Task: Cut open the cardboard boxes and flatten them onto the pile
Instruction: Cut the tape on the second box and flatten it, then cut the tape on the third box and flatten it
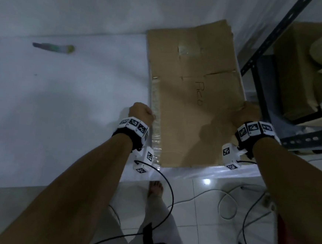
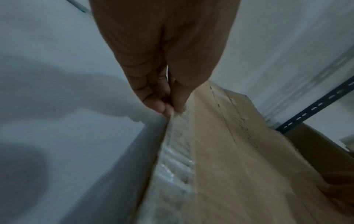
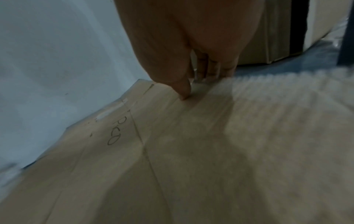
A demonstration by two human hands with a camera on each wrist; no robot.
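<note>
Head overhead; wrists close along cardboard (image 1: 193, 97).

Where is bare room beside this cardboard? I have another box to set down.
Free: the white surface left of the flattened cardboard, bordered by the wall and a small greenish object. Crowded: right side, where the metal shelf holds boxes; cables cross the floor tiles.

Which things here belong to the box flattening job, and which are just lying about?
Job:
- flattened cardboard, gripped at both side edges
- left hand, pinching the taped edge
- right hand, thumb on top
- knife on the white surface, blurred

Lying about:
- metal shelf
- cables on the tiled floor
</note>
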